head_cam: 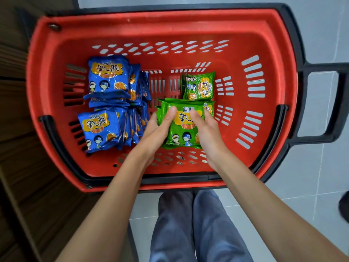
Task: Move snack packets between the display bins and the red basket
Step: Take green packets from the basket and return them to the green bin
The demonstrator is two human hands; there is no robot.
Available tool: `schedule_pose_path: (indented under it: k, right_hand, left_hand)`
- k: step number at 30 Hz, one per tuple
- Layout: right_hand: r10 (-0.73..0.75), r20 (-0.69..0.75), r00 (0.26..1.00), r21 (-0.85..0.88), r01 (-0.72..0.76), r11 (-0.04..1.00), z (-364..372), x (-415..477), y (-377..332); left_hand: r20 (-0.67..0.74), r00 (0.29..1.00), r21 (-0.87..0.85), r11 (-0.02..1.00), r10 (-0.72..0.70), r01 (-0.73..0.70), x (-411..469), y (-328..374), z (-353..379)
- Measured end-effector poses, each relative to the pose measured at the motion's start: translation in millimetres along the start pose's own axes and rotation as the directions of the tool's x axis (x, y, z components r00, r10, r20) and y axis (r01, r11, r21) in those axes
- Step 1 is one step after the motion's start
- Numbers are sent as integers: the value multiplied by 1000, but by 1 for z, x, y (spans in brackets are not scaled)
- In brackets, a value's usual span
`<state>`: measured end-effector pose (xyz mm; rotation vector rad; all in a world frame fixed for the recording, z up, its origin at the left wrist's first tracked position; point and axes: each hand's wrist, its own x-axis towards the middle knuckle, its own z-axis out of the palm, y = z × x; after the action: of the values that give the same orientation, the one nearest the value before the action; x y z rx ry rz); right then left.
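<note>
The red basket [56, 44] fills the upper part of the view, on a black cart frame. Several blue snack packets [107, 78] are stacked in its left half. A small pile of green packets [184, 129] lies in the right half, with another green packet [198, 86] behind it. My left hand [156, 129] grips the left edge of the green pile, thumb on top. My right hand [205, 129] grips the pile's right side, thumb across the front packet.
A black cart handle [338, 103] sticks out at the right. Brown wooden shelving [17, 129] runs along the left edge. Grey tiled floor [311, 176] lies around the cart, and my legs in grey trousers [188, 224] stand below the basket.
</note>
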<state>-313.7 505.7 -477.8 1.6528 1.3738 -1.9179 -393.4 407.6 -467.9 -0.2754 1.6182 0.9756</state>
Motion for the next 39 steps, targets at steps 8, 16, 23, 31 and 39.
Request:
schedule_pose_path:
  k: [8,16,23,31,39]
  right_hand:
    - [123,146,982,188,-150,971,-8,9,17]
    - [50,-379,924,-368,-200,908,-29,99,42]
    - [152,-402,903,-407,-326,853,-25,152,51]
    - [39,-521,853,-362,-262,895,-30,147,61]
    - [136,-513,848,-165,-253,953,-42,63,34]
  left_hand:
    - [-57,996,-135,989,-64,55,10,-15,-10]
    - [-105,985,-204,973,-133,110,41,-39,-29]
    - [22,979,-125,971,-201,202,59,-38,-30]
    - [52,988,-129,980,-146,151,61,-32,-30]
    - [-25,984,-197,966,-177,169,6,-13,-33]
